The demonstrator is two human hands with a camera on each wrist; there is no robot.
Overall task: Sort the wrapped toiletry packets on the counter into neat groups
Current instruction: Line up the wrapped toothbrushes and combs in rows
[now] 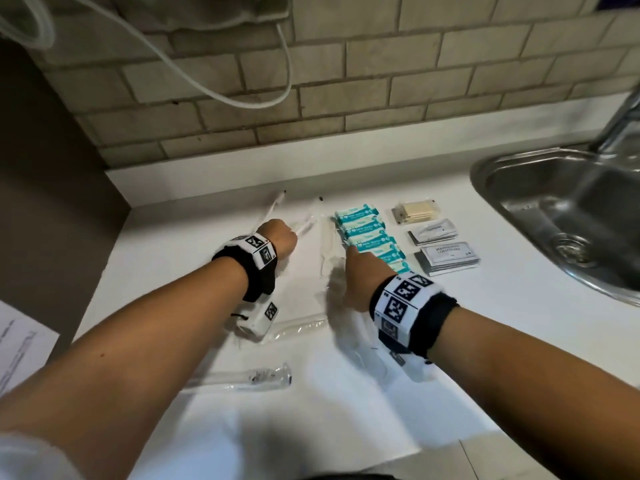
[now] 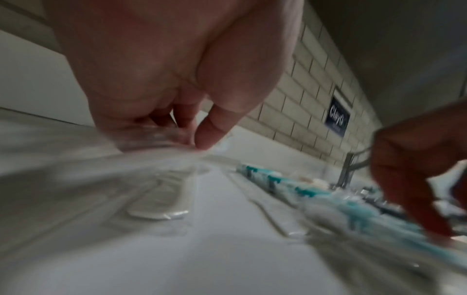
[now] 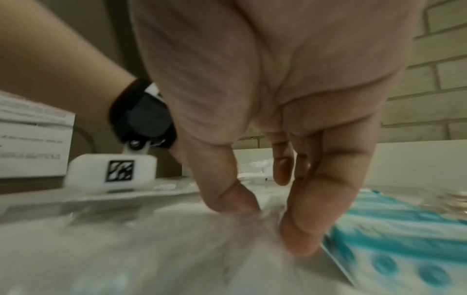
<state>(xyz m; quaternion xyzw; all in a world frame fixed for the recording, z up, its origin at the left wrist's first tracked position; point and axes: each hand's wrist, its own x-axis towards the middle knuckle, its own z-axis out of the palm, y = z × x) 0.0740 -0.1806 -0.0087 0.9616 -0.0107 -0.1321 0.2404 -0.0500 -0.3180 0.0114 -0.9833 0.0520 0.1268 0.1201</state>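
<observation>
My left hand (image 1: 287, 237) is curled into a fist at the back left of the white counter (image 1: 467, 323) and grips a clear-wrapped toothbrush packet (image 1: 306, 225). In the left wrist view its thumb and fingers pinch the clear wrap (image 2: 156, 139). My right hand (image 1: 353, 265) reaches down with fairly straight fingers. Its thumb and fingertips (image 3: 303, 235) press on another clear-wrapped packet (image 3: 177, 239) right beside a row of teal packets (image 1: 367, 233). Right of these lie a beige packet (image 1: 415, 211), grey sachets (image 1: 433, 232) and a stack of shampoo sachets (image 1: 448, 261).
Two more clear-wrapped toothbrushes lie nearer me, one under my left wrist (image 1: 301, 325) and one by the front edge (image 1: 242, 379). A steel sink (image 1: 554, 209) with a faucet (image 1: 620, 123) is on the right. A brick wall stands behind, with a cable (image 1: 242, 95) hanging on it.
</observation>
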